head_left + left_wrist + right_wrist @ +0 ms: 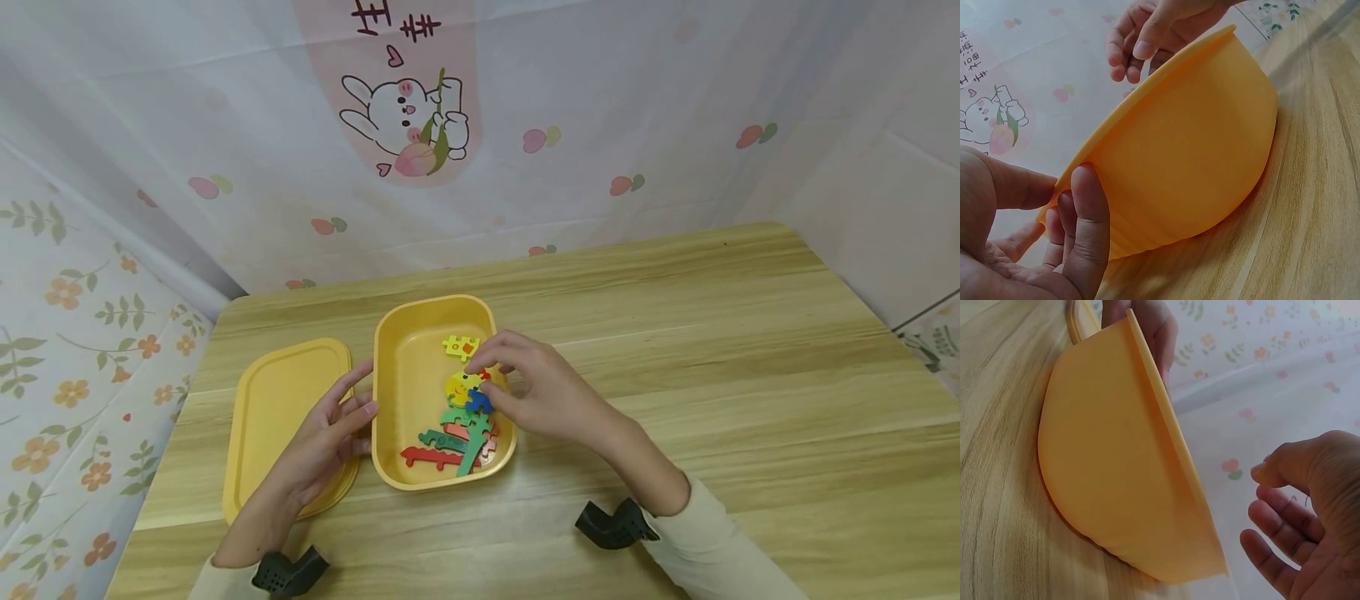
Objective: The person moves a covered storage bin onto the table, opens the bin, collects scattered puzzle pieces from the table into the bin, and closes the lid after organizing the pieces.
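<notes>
A yellow plastic box (410, 367) with a rounded rim stands on the table. My left hand (333, 429) holds its left side; in the left wrist view the thumb is at the rim and the fingers lie against the outer wall. Over the right side of the box hovers my right hand (536, 387), its fingers loosely bent and apart, with nothing seen between them. Inside lie a yellow puzzle piece (461, 346), a yellow chick-like piece (457, 390), a blue piece (479, 402), green pieces (474, 442) and a red piece (431, 456). My right hand partly covers the chick-like piece.
A yellow lid (281, 408) lies flat left of the box, partly under my left hand. The wood-grain table (712, 375) extends to the right. A printed curtain (562, 192) hangs behind the table's far edge.
</notes>
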`<state>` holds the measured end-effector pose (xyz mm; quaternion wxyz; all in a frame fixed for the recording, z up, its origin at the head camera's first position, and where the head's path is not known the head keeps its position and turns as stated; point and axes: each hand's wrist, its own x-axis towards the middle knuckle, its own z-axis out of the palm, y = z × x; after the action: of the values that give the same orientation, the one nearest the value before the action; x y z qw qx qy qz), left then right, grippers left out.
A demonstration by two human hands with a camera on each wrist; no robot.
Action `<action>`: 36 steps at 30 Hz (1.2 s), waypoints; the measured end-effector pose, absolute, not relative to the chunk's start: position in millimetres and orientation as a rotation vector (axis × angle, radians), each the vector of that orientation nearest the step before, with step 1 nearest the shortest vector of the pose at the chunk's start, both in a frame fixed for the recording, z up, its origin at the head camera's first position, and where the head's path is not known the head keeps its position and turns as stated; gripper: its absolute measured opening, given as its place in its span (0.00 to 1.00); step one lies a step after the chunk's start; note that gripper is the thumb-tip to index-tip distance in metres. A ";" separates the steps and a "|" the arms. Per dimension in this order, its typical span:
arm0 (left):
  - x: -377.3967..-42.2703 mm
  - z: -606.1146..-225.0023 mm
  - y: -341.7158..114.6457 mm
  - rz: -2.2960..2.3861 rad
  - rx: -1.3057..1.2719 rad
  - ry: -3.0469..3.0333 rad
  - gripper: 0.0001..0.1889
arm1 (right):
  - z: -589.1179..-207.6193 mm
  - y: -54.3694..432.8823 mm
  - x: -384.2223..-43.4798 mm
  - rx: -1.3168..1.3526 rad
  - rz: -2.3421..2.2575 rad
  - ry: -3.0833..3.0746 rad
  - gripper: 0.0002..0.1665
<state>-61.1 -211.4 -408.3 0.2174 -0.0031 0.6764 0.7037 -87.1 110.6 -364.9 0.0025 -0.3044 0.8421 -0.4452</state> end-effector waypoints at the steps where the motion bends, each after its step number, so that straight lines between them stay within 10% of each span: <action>1: -61.1 -408.4 -211.3 1.949 -0.009 1.873 0.36 | -364.6 110.9 -87.1 -0.952 -1.396 2.645 0.14; 36: -61.4 -399.6 -221.2 1.906 0.044 1.989 0.31 | -373.5 120.5 -99.2 -0.799 -1.456 2.677 0.12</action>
<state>-61.4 -221.2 -399.6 0.1921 0.0158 0.7086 0.6788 -99.2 120.5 -373.5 -0.0042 -0.2537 0.8497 -0.4621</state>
